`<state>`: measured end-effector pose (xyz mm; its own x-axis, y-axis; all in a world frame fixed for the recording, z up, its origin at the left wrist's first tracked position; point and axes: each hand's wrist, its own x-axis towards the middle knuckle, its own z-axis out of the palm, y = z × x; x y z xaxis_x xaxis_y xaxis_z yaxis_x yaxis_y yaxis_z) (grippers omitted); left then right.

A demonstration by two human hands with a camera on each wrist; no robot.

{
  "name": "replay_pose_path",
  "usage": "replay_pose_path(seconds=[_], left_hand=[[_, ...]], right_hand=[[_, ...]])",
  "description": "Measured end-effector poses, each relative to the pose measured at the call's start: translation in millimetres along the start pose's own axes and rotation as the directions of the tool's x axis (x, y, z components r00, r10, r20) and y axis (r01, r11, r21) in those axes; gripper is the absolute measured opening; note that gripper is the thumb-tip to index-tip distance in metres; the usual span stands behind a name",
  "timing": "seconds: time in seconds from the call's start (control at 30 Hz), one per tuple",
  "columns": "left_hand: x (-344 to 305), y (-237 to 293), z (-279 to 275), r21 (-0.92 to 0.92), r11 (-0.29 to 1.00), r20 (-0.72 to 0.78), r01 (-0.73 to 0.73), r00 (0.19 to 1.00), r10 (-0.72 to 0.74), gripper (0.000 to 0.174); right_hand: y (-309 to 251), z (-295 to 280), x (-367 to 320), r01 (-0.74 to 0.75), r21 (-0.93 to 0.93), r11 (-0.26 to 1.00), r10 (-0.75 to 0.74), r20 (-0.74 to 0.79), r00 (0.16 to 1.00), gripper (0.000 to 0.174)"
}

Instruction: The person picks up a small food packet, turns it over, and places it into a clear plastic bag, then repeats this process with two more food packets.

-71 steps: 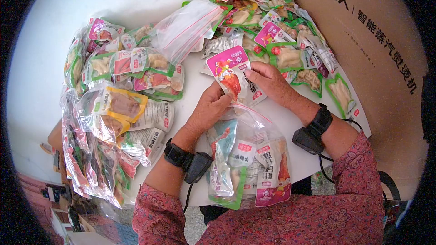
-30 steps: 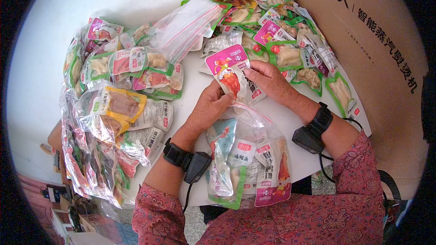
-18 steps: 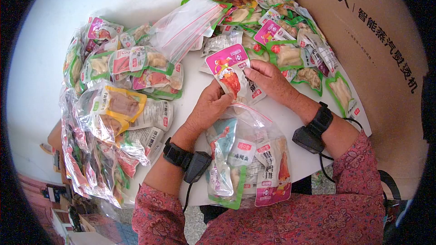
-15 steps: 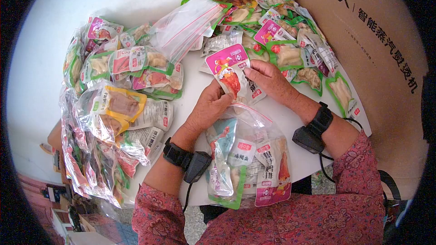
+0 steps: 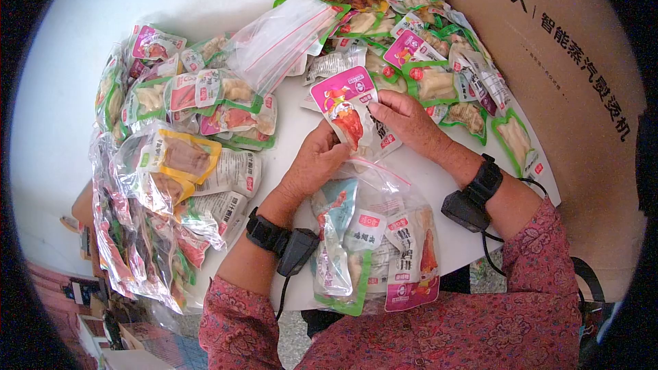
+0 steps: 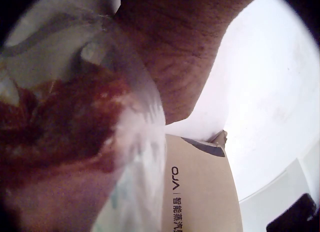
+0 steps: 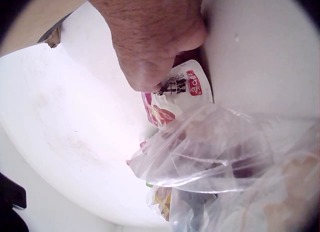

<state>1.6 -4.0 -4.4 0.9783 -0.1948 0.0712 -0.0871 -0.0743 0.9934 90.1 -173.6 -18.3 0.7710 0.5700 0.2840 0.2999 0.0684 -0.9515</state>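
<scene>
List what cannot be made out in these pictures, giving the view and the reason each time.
Head view: right hand's fingertips, behind the raised packet.
Head view: lowest packets in the left pile, covered by others.
Head view: smallest print on the cardboard box, too small.
Left wrist view: red-brown shape, blurred and cut by the left edge.
Right wrist view: clear bag's lower part, cut by the bottom edge.
</scene>
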Motion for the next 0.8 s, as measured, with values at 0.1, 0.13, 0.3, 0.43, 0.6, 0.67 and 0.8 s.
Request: replay_pose_path(seconds=[0.1,0.13,0.3,0.43,0.6,0.67,0.8], left_hand=[[-1,4,1,-0.014,1.0,0.0,0.025,1.0,-0.025,0.035],[-1,6,1,0.0,0.999,0.007,0.032,0.999,-0.032,0.036],[1,-3,-3,0.066,0.998,0.018,0.024,1.0,-0.026,0.038],[3,-12,2,0.229,0.971,-0.023,-0.061,0.997,0.068,0.046],[3,-9,3,0.317,0.947,-0.056,-0.054,0.996,0.076,0.047],[4,-11,3,0.263,0.959,-0.05,-0.108,0.991,0.125,0.048],[4,-11,3,0.215,0.971,-0.036,-0.101,0.993,0.111,0.047]], right_hand=[[2,-1,0,0.007,-0.029,1.0,-0.007,-0.003,1.0,0.022],[3,-1,1,0.007,-0.029,1.0,-0.007,-0.003,1.0,0.022],[17,-5,6,0.198,-0.217,0.956,-0.208,-0.021,0.978,0.022],[8,-5,2,0.116,-0.165,0.98,-0.122,-0.031,0.992,0.024],[-2,-7,-1,-0.074,-0.163,0.984,0.086,0.071,0.994,0.022],[-4,-8,-1,-0.078,-0.177,0.981,0.091,0.067,0.994,0.022],[9,-3,2,0.084,-0.149,0.985,-0.09,-0.035,0.995,0.025]])
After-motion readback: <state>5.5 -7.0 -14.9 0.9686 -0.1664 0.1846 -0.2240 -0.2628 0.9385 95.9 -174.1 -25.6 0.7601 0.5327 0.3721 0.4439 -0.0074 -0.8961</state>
